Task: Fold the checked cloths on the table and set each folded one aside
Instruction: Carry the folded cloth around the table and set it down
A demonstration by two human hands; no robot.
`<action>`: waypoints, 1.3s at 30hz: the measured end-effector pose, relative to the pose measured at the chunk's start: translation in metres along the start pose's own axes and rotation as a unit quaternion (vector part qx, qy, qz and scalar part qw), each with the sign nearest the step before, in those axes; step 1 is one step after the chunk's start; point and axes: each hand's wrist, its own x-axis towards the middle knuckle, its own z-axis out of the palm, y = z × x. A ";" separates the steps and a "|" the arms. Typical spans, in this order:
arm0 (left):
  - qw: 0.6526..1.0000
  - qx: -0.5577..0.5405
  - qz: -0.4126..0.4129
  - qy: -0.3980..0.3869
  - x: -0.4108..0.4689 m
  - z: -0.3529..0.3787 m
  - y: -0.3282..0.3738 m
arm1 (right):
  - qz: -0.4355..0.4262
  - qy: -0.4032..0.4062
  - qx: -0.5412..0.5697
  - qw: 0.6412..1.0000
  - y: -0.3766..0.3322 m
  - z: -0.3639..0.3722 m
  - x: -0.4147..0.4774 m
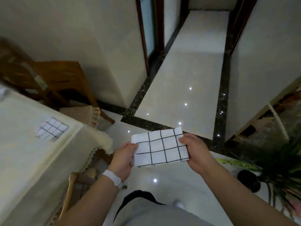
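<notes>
- Held cloth [160, 148]: a white rectangle crossed by thin dark lines into a grid of large squares. It is folded flat and sits just right of the frame's centre, up in the air above the glossy floor [184, 79] and clear of the table.
- Left hand [124, 158]: grips the left short edge of the held cloth, thumb on top and fingers curled beneath. A white wristband [112, 177] circles the wrist.
- Right hand [194, 152]: grips the right short edge, thumb pressed on the upper face, the other fingers hidden under the fabric.
- Second cloth [51, 129]: the same white ground and dark grid, folded to a compact patch. It lies flat on the table at the left of the frame, well apart from both hands.
- Table [24, 152]: draped in a cream cover with a fringed hem, filling the lower left.
- Wooden chair [61, 79]: upper left, beyond the table.
- Potted plant [280, 163]: lower right, on the floor.
</notes>
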 end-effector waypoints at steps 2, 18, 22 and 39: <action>1.000 -0.020 0.001 0.018 0.010 -0.009 0.008 | 0.012 -0.022 -0.012 1.000 -0.005 0.016 0.016; 0.983 -0.162 -0.008 0.084 0.173 -0.150 0.124 | 0.052 -0.112 -0.193 0.973 -0.033 0.260 0.166; 0.976 -0.178 0.007 0.126 0.198 -0.200 0.147 | 0.045 -0.145 -0.240 0.959 -0.033 0.332 0.191; 0.873 -0.406 -0.018 0.272 0.221 -0.289 0.136 | 0.025 -0.336 -0.500 0.798 0.009 0.543 0.271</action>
